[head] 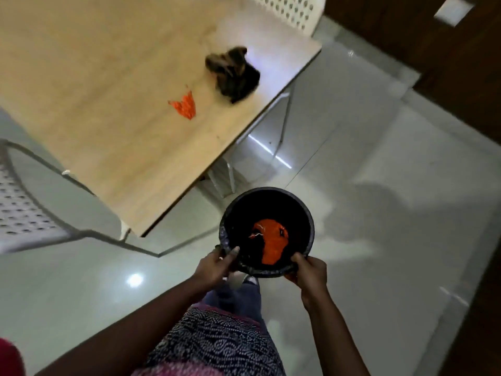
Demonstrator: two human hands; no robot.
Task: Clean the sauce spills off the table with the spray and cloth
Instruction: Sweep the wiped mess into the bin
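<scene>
A red-orange sauce spill (185, 105) lies on the light wooden table (108, 77). Just to its right sits a crumpled dark cloth (233, 73), blurred. No spray bottle is in view. I stand on the floor off the table's corner and hold a black bin (267, 210) lined with a dark bag, something orange (272, 244) lying inside it. My left hand (217, 265) grips the bin's near-left rim, thumb over the edge. My right hand (310, 272) grips the near-right rim.
A white perforated chair (24, 210) stands at the table's left near side, another white chair (292, 12) at its far end. White table legs (284, 123) show under the edge. Glossy white tiled floor (379, 172) spreads right, dark wooden panels (433, 50) beyond.
</scene>
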